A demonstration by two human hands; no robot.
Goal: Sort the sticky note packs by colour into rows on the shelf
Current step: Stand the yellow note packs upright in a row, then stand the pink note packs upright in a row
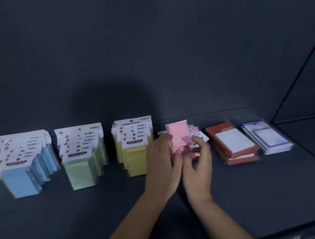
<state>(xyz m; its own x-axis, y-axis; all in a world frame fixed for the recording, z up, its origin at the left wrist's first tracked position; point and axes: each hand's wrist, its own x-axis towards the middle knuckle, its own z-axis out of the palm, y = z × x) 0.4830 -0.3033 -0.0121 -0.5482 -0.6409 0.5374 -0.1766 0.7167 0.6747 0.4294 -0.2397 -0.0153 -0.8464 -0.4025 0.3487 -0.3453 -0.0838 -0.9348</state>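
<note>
my left hand (162,159) and right hand (196,162) clasp the pink packs (177,134) | light, probably slippery film (blurred) | grip side edges

Of the person only two hands and forearms show: the left hand (160,166) just left of the pink packs (177,134), the right hand (198,164) just below and right of them. The left forearm (127,226) and right forearm (225,223), both slim, are bare from wrist to the view's lower edge, below the pink packs. The fingers are blurred, so nails and fine marks cannot be made out.
</note>
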